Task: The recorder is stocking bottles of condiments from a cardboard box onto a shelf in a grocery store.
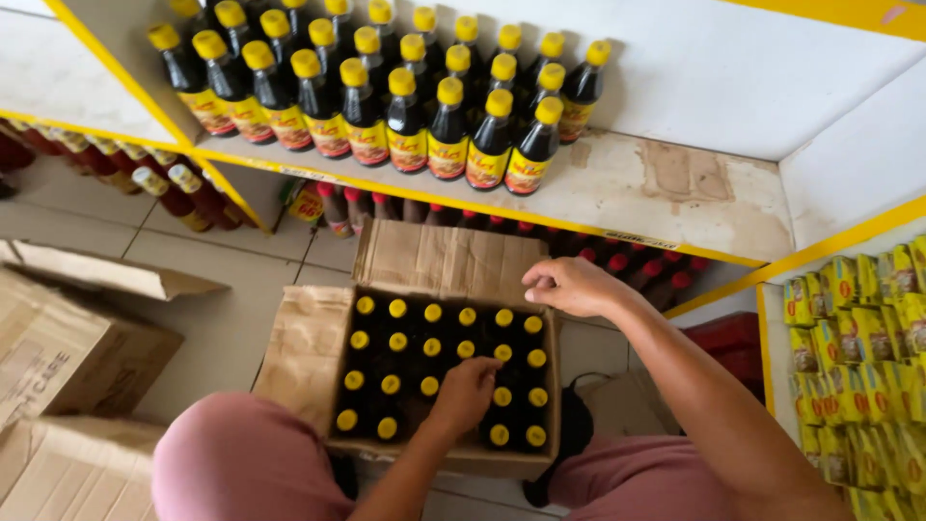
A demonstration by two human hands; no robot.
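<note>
An open cardboard box (301, 349) stands on the floor between my knees, full of dark bottles with yellow caps (397, 341). My left hand (466, 394) reaches down into the box, its fingers closed around the top of one bottle near the middle right. My right hand (571, 286) rests at the box's far right corner beside the raised back flap (444, 259), fingers curled in, with nothing visible in it. On the white shelf (675, 183) above stand several rows of the same yellow-capped bottles (405, 125).
Red-capped bottles (617, 260) fill the lower shelf behind the box. Several yellow packets (854, 328) are stacked on the right. Closed and open cardboard boxes (68, 357) sit at the left on the tiled floor (222, 318). My pink-clad knees (241, 468) flank the box.
</note>
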